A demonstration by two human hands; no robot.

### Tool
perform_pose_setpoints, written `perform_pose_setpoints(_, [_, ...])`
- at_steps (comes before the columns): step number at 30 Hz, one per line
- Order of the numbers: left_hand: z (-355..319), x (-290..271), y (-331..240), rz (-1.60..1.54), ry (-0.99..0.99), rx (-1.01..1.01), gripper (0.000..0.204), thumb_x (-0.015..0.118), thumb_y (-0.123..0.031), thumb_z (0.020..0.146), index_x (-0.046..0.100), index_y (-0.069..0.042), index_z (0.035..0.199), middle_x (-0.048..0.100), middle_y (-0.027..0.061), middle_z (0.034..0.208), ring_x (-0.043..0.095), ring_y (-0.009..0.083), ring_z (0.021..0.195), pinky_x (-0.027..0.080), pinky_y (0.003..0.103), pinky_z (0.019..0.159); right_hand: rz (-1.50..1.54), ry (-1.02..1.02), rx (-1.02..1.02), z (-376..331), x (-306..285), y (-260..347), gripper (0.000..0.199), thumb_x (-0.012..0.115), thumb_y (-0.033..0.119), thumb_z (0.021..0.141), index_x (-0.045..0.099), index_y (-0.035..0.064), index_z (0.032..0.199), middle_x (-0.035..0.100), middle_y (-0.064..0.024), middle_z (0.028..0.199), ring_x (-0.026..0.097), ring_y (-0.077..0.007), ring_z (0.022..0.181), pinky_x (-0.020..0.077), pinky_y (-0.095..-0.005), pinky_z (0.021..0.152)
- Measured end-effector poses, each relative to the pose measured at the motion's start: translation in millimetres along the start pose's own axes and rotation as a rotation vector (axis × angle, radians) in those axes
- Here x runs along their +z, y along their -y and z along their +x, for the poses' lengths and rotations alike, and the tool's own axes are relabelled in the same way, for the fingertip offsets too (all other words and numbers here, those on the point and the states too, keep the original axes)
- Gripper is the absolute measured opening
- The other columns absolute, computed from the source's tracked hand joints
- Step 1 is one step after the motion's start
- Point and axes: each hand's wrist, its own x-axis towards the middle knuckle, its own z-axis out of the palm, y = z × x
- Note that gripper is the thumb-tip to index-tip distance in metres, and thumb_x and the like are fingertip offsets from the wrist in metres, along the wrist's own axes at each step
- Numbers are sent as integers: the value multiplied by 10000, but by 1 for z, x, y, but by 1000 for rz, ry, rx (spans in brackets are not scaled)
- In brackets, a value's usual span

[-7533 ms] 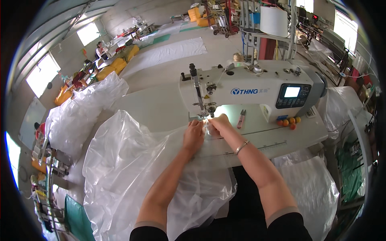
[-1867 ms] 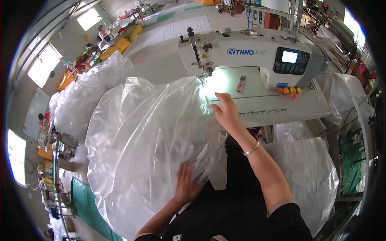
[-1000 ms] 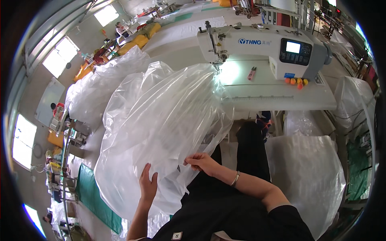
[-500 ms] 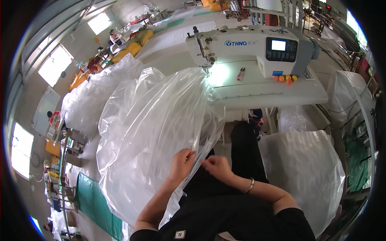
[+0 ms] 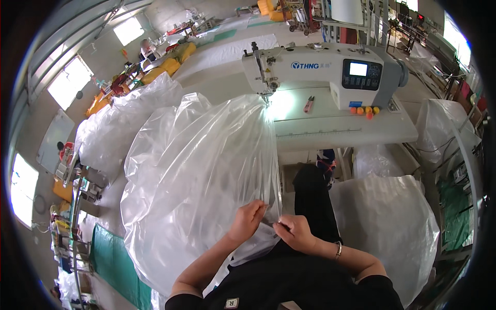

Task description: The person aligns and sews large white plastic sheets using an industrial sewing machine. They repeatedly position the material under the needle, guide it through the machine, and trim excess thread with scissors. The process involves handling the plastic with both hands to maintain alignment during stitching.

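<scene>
A large sheet of clear plastic film drapes from the sewing machine over my lap and down to the left. Its gathered edge runs from beneath the lit needle area toward me. With fingers closed, my left hand pinches that edge. Just to its right, my right hand is also closed on the film, thumb uppermost, a bracelet on its wrist. A small gap separates the two hands. Part of the film between them is hidden by the fingers.
Pink-handled thread snips and several small orange and yellow balls lie on the white machine table. More plastic film is piled at my right, and another heap stands behind on the left. A person sits far back left.
Both hands have moved right and nearer my body. My right hand, apart from the film's edge before, now grips it. The film edge hangs straighter, and the view has tilted slightly.
</scene>
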Motion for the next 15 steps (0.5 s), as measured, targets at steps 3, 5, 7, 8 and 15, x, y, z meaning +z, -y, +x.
perform_pose_setpoints(3, [-1,-1,-3,-153,-25,-105,101,544,-59,936,595,25,958,554,75,669,519,99,604,427,275,548,-90,7,-110,5,1,2,225,635,126,822,503,26,669,536,-143,630,551,-346,562,409,-410,493])
perform_pose_setpoints(5, [-2,-3,-3,-199,-32,-130,103,545,-60,936,593,28,963,556,76,673,517,110,601,426,278,549,-131,46,-185,14,7,4,222,641,139,811,509,35,666,551,-130,633,568,-334,571,428,-408,494])
perform_pose_setpoints(7, [-2,-8,-3,-204,-13,-153,110,550,-61,933,589,34,973,577,100,706,539,144,612,437,296,563,-188,86,-256,22,15,6,215,647,157,802,521,43,669,561,-115,628,581,-321,571,448,-406,496])
perform_pose_setpoints(8, [-2,-10,-3,-199,-4,-158,111,551,-66,934,592,33,961,577,89,701,528,135,611,432,289,560,-227,103,-285,25,18,7,211,650,167,798,530,46,674,564,-107,622,586,-315,567,457,-405,498])
perform_pose_setpoints(15, [2,-25,-3,-332,55,-325,130,575,-79,918,595,32,853,538,26,643,458,76,600,390,252,531,-310,224,-395,48,29,14,260,702,232,777,543,69,651,556,-85,557,574,-300,498,449,-393,459])
